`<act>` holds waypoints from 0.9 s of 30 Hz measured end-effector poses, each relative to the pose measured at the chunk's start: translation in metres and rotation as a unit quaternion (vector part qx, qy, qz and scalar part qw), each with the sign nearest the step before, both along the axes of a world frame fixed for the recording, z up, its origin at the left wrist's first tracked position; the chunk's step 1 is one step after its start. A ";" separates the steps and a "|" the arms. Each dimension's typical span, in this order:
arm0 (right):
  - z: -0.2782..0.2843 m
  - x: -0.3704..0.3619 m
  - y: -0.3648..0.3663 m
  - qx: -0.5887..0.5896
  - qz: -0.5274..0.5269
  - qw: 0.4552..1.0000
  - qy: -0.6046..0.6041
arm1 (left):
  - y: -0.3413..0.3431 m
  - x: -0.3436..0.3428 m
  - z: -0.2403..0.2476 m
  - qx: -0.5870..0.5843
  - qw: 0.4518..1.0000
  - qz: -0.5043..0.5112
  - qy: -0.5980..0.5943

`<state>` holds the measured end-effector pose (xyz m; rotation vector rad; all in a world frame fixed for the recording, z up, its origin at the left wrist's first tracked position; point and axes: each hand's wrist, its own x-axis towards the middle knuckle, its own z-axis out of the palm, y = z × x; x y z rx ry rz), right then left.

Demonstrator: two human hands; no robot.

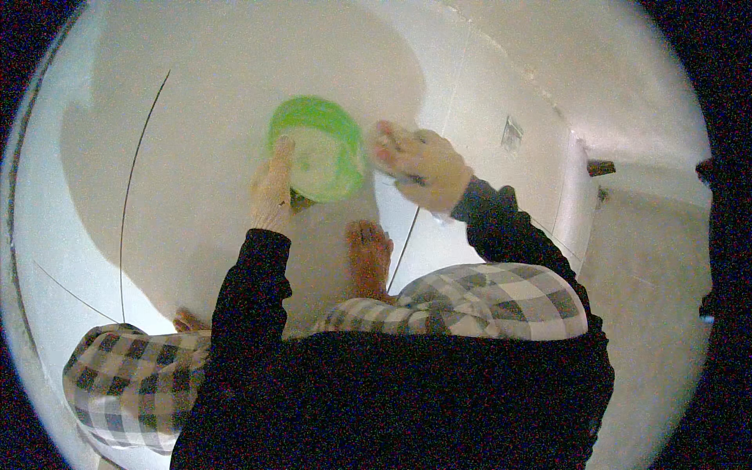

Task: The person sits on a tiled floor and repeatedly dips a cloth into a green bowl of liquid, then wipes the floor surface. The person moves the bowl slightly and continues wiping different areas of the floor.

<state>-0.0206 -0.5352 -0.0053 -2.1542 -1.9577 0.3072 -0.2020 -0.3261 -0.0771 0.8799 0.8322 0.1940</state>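
Note:
A round bright green bowl (317, 149) with a paler middle is held up ahead of me, slightly blurred. My left hand (272, 185) is closed on its left edge, with some fingers lying over the rim and the others hidden behind it. Just right of the bowl is my right hand (431, 166), its fingers curled inward. Pale pinkish shapes show at its fingertips, but motion blur hides what it grips. A small gap separates this hand from the bowl's right rim.
Below spreads a pale tiled floor (196, 188) with dark joint lines, partly in my shadow. My bare foot (370, 249) and checked trouser legs (486, 294) are close under my hands. A small square plate (511, 133) and a low pale wall edge (576, 188) lie to the right.

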 end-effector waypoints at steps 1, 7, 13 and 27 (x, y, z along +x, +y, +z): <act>-0.002 -0.009 0.009 0.004 0.047 0.995 -0.089 | -0.003 -0.003 0.003 0.046 0.998 -0.028 -0.017; 0.020 -0.032 -0.025 -0.123 0.220 0.955 -0.155 | 0.005 -0.017 0.023 -0.117 0.988 0.087 -0.059; 0.025 0.051 -0.066 -0.485 -0.214 0.845 -0.072 | 0.043 -0.008 0.024 -0.021 0.995 0.088 -0.044; -0.034 0.033 -0.030 -0.337 0.040 0.901 -0.269 | 0.033 -0.017 0.019 -0.025 0.996 0.083 -0.018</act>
